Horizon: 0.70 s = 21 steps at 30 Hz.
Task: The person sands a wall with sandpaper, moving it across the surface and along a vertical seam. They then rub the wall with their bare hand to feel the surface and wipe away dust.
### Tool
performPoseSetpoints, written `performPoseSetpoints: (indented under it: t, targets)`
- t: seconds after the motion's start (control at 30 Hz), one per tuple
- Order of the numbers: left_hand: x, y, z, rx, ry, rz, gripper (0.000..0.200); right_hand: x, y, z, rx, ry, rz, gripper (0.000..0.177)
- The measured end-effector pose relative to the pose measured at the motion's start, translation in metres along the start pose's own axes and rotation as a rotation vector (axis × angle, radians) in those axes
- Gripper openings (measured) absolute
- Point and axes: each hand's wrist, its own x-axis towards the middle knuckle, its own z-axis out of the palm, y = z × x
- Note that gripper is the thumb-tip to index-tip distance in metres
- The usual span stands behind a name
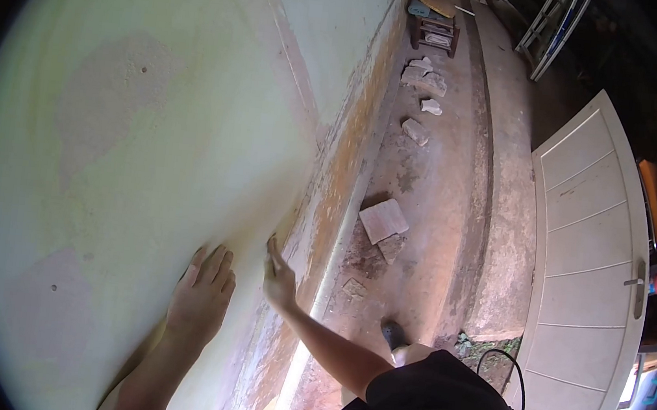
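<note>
My left hand (205, 292) lies flat on a pale green painted wall (166, 166), its fingers stretched out and nothing visible in it. To its right, close to the flaking brown band (347, 151) along the wall's lower edge, is my right hand (280, 281). Its fingers are extended and its side is turned to the wall; it appears to touch the surface, with no tool showing. Two bare grey-pink patches, one a patch with a small hole (114, 86), mark the paint. The palms of both hands are mostly hidden.
Along the wall's foot lie a square slab (384, 221) and several broken stones (416, 131). My shoe (393, 334) is on the floor (426, 254). A white panelled door (589, 254) stands at right. Farther back are a wooden rack (437, 38) and a ladder (555, 29).
</note>
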Motion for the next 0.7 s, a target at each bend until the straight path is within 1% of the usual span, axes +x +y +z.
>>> performPoseSetpoints:
  t: [0.03, 0.07, 0.13, 0.23, 0.27, 0.3, 0.33, 0.37, 0.4, 0.47, 0.5, 0.53, 0.57, 0.6, 0.63, 0.67, 0.7]
  targets:
    - [0.000, 0.000, 0.001, -0.007, 0.002, 0.009, 0.040, -0.029, 0.001, 0.006, 0.099, -0.074, 0.016, 0.050]
    - [-0.001, 0.000, 0.001, 0.003, 0.002, 0.008, 0.040, -0.052, 0.000, 0.009, 0.072, -0.064, -0.079, 0.048]
    - [0.000, -0.001, 0.000, 0.017, 0.001, 0.024, 0.041, -0.063, 0.011, 0.014, 0.017, -0.049, -0.178, 0.046]
    - [0.002, -0.004, 0.000, 0.032, 0.016, 0.021, 0.042, -0.023, 0.030, 0.014, 0.012, 0.033, -0.074, 0.041]
    - [0.002, -0.005, 0.000, 0.046, 0.014, 0.021, 0.042, 0.001, 0.043, 0.017, 0.042, 0.133, -0.102, 0.042]
    - [0.004, -0.007, 0.002, 0.101, 0.129, -0.031, 0.045, 0.023, 0.030, 0.005, -0.047, 0.098, 0.107, 0.043]
    - [0.006, -0.012, -0.003, 0.093, 0.130, -0.044, 0.045, 0.045, 0.047, 0.007, -0.062, 0.212, -0.008, 0.046]
    - [0.009, -0.016, -0.007, 0.136, 0.152, -0.108, 0.047, 0.057, 0.038, -0.005, -0.111, 0.113, 0.088, 0.046]
    - [0.011, -0.019, -0.011, 0.181, 0.174, -0.166, 0.049, 0.055, 0.033, -0.004, -0.121, 0.114, 0.091, 0.046]
    - [0.014, -0.022, -0.015, 0.183, 0.150, -0.181, 0.051, 0.048, 0.020, 0.004, -0.124, 0.142, -0.039, 0.047]
    - [0.014, -0.024, -0.017, 0.191, 0.120, -0.204, 0.053, 0.023, 0.003, 0.009, -0.103, 0.154, -0.114, 0.048]
    - [0.014, -0.024, -0.018, 0.177, 0.125, -0.211, 0.053, -0.006, -0.024, 0.008, -0.174, 0.046, -0.041, 0.052]
    - [0.014, -0.023, -0.019, 0.202, 0.112, -0.214, 0.052, -0.034, -0.022, 0.016, -0.227, -0.015, -0.055, 0.053]
    - [0.014, -0.021, -0.020, 0.224, 0.096, -0.218, 0.052, -0.069, -0.038, 0.024, -0.107, -0.066, -0.019, 0.053]
    - [0.014, -0.020, -0.021, 0.200, 0.094, -0.227, 0.052, -0.092, -0.036, 0.026, -0.214, -0.119, -0.081, 0.052]
    - [0.013, -0.020, -0.022, 0.189, 0.081, -0.219, 0.051, -0.109, -0.045, 0.032, -0.024, -0.087, -0.121, 0.051]
    - [0.013, -0.020, -0.022, 0.189, 0.068, -0.206, 0.051, -0.108, -0.044, 0.032, -0.005, -0.073, -0.132, 0.050]
